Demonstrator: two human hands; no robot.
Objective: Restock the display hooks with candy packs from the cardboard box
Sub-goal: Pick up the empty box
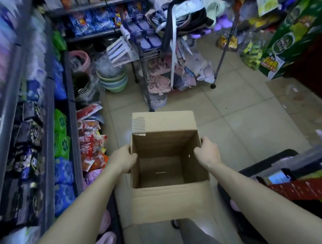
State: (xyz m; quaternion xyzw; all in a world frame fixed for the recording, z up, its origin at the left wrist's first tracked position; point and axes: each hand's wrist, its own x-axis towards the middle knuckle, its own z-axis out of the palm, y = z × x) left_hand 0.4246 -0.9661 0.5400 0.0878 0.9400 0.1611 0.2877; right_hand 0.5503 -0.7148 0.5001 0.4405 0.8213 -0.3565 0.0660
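The open cardboard box [169, 158] is held above the tiled floor [239, 114], its flaps spread and its brown bottom bare. The left hand [124, 158] clamps the box's left wall, thumb inside, fingers outside. The right hand [207, 151] grips the right wall the same way. Left of the box, a shelving unit [71, 114] carries red snack packs [91, 143] and green and blue bags. Beyond the box stands a wire rack [144, 54] hung with slippers; green cartons [289, 42] sit to the far right of it.
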